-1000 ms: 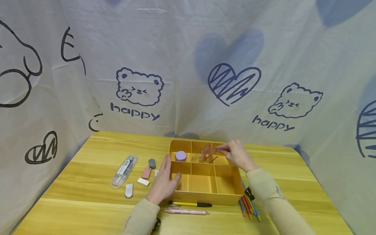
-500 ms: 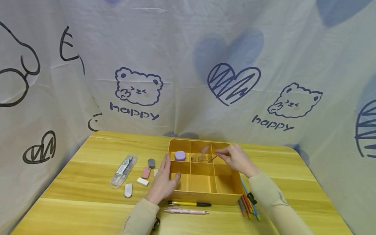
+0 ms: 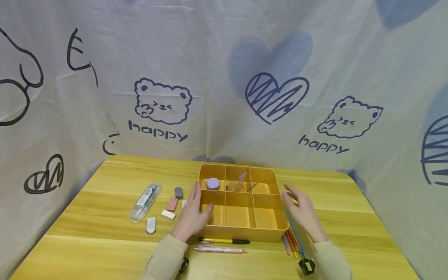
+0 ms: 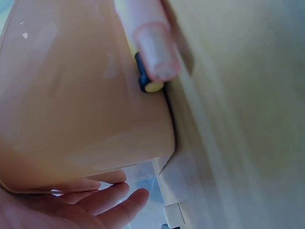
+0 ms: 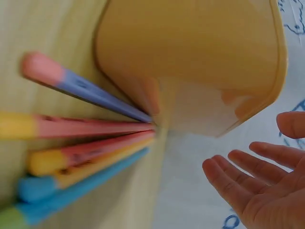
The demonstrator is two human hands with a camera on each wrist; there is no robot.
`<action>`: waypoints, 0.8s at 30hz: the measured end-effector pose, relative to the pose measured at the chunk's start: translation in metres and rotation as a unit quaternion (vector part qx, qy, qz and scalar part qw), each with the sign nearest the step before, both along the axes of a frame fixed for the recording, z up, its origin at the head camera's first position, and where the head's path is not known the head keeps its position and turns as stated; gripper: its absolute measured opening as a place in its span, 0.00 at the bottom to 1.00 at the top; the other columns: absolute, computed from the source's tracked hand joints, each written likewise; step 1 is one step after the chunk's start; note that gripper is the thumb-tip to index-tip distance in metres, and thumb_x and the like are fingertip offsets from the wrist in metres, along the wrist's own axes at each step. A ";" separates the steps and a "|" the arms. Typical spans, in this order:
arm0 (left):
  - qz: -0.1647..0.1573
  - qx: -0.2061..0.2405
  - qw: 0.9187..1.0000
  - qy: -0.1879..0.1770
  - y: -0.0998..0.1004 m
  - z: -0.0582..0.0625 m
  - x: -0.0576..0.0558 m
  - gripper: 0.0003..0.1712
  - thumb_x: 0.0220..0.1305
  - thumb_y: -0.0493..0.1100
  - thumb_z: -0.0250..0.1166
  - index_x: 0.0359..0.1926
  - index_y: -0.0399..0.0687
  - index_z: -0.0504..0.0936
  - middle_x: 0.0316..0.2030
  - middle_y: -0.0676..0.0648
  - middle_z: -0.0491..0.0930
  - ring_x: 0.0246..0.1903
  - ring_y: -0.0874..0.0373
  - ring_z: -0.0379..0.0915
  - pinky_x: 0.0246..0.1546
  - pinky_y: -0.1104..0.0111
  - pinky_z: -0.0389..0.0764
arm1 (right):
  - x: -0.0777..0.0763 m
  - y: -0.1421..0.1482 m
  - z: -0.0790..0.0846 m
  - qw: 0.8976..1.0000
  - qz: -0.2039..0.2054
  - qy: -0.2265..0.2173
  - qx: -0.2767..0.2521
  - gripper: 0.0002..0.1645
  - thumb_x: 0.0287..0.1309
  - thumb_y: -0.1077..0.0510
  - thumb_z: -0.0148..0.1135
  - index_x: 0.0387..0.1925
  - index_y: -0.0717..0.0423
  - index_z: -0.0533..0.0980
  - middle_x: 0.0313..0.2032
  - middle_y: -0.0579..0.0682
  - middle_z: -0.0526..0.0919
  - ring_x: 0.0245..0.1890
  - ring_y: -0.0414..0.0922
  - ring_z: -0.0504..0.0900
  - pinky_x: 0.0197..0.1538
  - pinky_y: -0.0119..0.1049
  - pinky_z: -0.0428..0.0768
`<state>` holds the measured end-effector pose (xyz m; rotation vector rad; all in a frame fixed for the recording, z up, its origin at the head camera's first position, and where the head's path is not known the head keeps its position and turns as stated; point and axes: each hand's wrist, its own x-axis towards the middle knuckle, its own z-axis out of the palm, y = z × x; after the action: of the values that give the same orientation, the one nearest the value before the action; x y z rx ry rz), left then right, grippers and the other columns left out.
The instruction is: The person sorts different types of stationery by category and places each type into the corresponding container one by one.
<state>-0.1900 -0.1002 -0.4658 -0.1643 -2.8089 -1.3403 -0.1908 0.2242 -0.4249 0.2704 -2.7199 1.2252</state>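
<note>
A yellow box with six compartments (image 3: 241, 232) stands on the table. My left hand (image 3: 190, 217) rests along its left wall, fingers outside and thumb over the rim. In the left wrist view, the fingers (image 4: 114, 202) extend beside the box's outer side. My right hand (image 3: 302, 212) is just off the right wall, holding nothing, its fingers spread in the right wrist view. A clear set square (image 3: 239, 182) leans in the back middle compartment, and a thin dark edge (image 3: 251, 188) beside it crosses the divider. A purple rounded object (image 3: 212, 183) sits in the back left compartment.
Several pencils (image 5: 100, 95) lie along the box's right side. A yellow-and-black pen (image 3: 224, 241) and a pink pen (image 3: 220, 249) lie in front. To the left are a clear pen case (image 3: 145, 202), a pink eraser (image 3: 172, 204), a white eraser (image 3: 168, 214) and a grey one (image 3: 179, 192).
My right hand lowered a clear, pink-tinted piece into the back of the box, let go, and withdrew right and towards me. My left hand stayed at the left wall.
</note>
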 end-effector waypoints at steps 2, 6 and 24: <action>0.000 -0.002 1.000 0.000 0.000 0.000 0.000 0.49 0.71 0.47 0.58 0.80 0.40 0.40 0.81 0.38 0.39 0.76 0.33 0.49 0.76 0.42 0.55 | 0.003 0.005 -0.007 1.000 -0.008 -0.001 -0.022 0.28 0.78 0.56 0.46 0.69 0.71 0.66 0.66 0.72 0.71 0.63 0.67 0.76 0.61 0.56 0.81; -0.005 -0.006 1.000 0.001 -0.001 0.000 -0.002 0.49 0.71 0.47 0.59 0.80 0.40 0.40 0.81 0.38 0.39 0.76 0.34 0.49 0.76 0.42 0.55 | 0.007 0.019 -0.021 0.997 -0.036 -0.019 -0.070 0.23 0.77 0.58 0.48 0.60 0.73 0.74 0.51 0.72 0.82 0.43 0.52 0.87 0.45 0.38 0.88; -0.010 -0.077 0.997 -0.005 0.001 0.006 0.003 0.50 0.72 0.54 0.58 0.81 0.43 0.38 0.81 0.40 0.40 0.39 0.39 0.83 0.35 0.53 0.83 | 0.014 0.071 -0.054 0.964 -0.009 -0.234 -0.127 0.22 0.73 0.60 0.52 0.53 0.81 0.71 0.31 0.48 0.81 0.27 0.37 0.79 0.32 0.30 0.83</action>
<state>-0.1869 -0.0990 -0.4602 -0.1908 -2.9249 -1.1308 -0.1771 0.2948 -0.4790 -0.0902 -2.8710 1.8090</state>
